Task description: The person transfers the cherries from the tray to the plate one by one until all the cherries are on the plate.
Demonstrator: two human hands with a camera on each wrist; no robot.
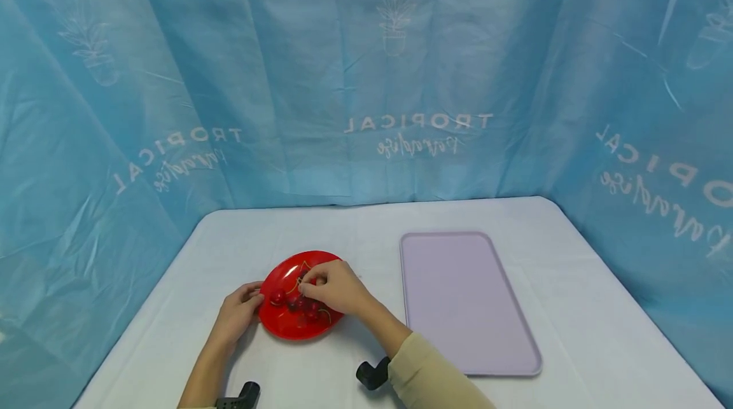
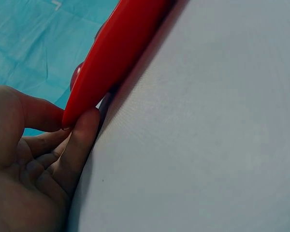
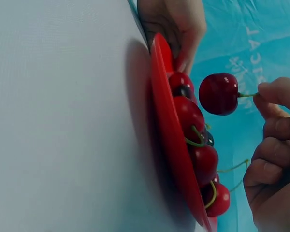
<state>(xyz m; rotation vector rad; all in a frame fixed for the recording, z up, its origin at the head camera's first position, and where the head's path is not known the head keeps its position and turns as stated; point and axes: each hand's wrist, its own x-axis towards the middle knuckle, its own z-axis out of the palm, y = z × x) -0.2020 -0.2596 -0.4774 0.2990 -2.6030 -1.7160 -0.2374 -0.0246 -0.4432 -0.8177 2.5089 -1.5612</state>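
While one white table (image 1: 355, 231) carries everything, one lilac tray (image 1: 464, 301) lies on its right half and one red plate (image 1: 289, 323) sits near the left, well apart from the tray. Two hands work at the plate: the left hand (image 1: 237, 313) grips its left rim between thumb and fingers, and the right hand (image 1: 335, 286) pinches the stem of one cherry (image 3: 218, 93), lifted just above the plate. About five more cherries (image 3: 188, 116) lie on the plate.
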